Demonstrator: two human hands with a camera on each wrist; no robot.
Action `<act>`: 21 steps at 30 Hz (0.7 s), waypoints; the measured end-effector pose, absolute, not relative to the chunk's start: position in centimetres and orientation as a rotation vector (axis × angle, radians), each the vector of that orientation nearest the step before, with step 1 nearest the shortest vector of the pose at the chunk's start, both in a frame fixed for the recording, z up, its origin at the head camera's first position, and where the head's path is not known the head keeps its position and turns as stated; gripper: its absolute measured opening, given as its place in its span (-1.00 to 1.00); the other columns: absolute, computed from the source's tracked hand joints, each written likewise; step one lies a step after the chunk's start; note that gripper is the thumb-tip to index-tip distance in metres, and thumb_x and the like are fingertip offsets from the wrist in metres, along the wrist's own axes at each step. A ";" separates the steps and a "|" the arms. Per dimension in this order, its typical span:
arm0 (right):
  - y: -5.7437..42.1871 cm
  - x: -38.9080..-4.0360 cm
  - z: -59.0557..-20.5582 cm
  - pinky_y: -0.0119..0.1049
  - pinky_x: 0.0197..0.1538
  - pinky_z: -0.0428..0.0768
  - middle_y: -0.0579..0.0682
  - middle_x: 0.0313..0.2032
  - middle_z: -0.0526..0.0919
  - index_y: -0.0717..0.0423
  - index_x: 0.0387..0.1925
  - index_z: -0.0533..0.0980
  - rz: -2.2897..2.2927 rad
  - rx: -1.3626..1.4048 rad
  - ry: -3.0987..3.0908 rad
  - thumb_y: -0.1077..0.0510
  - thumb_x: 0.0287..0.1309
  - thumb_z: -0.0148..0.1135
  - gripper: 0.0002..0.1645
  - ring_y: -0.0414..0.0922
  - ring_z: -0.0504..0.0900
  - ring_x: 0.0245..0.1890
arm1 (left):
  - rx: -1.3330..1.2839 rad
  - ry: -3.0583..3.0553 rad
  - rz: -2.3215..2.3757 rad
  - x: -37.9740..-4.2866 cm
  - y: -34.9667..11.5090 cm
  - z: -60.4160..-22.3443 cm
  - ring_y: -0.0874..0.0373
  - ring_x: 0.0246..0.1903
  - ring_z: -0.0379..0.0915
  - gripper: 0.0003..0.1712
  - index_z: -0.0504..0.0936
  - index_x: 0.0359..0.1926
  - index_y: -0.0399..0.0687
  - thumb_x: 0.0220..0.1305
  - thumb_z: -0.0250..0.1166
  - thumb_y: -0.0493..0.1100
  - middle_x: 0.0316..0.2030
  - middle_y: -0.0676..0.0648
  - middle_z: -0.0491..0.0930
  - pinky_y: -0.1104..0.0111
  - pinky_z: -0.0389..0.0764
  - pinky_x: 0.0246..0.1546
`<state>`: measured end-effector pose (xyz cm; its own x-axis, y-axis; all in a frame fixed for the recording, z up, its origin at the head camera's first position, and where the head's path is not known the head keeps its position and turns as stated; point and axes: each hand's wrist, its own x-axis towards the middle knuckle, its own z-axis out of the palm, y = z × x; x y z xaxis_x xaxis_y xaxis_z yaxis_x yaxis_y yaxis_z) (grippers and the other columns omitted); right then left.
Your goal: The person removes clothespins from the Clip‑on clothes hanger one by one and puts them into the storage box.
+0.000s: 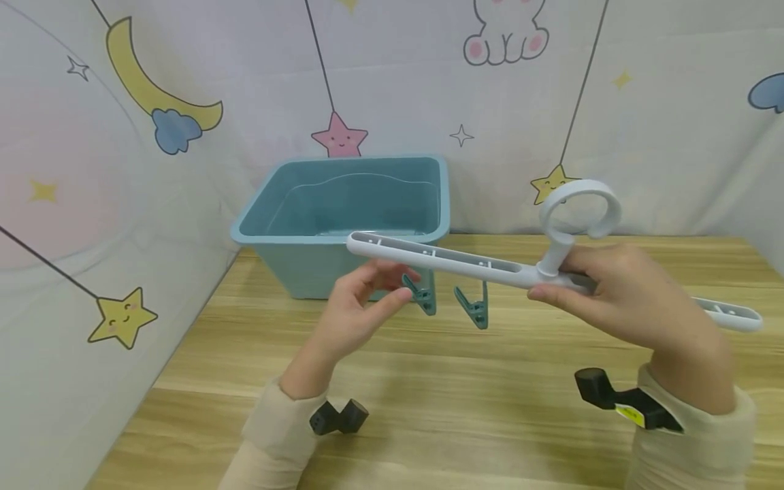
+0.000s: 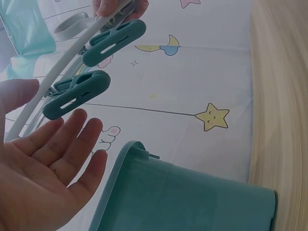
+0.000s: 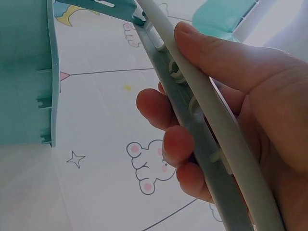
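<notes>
My right hand [image 1: 649, 299] grips a white clip hanger [image 1: 441, 262] beside the base of its round hook [image 1: 578, 186], holding it above the table. In the right wrist view, the thumb presses one side of the bar [image 3: 211, 103] while the fingers curl round the other. Two dark green clips hang from the bar's left half, a left one [image 1: 429, 304] and a right one [image 1: 479, 315]. My left hand [image 1: 361, 306] is at the left clip. Its fingers [image 2: 70, 156] spread loosely below that clip [image 2: 79, 96] in the left wrist view, gripping nothing.
Behind the left hand, a blue-green plastic bin [image 1: 278, 265] stands at the back of the wooden table [image 1: 429, 408]. A pale patterned cloth [image 1: 392, 82] hangs behind and at the left. Each sleeve bears a black wrist device, such as the right one [image 1: 655, 412].
</notes>
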<state>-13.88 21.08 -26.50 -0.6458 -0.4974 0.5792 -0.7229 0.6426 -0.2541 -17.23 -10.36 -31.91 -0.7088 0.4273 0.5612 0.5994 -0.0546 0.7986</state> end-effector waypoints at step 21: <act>21.0 -14.0 -26.4 -0.59 -0.60 0.21 -0.37 -0.63 0.31 -0.09 -0.42 0.55 0.631 0.972 -2.429 0.05 -0.07 0.51 -0.76 -0.44 0.22 -0.66 | -1.119 -2.141 -1.891 -16.7 -9.4 -32.3 0.16 -0.24 0.48 -0.58 0.53 0.00 -0.39 0.33 0.26 -0.09 -0.18 -0.31 0.57 0.33 0.55 -0.08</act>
<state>-13.97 21.04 -26.45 -0.6525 -0.5177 0.5533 -0.7216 0.6475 -0.2451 -16.66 -9.42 -32.27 -0.7315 0.4627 0.5008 0.5540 -0.0247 0.8321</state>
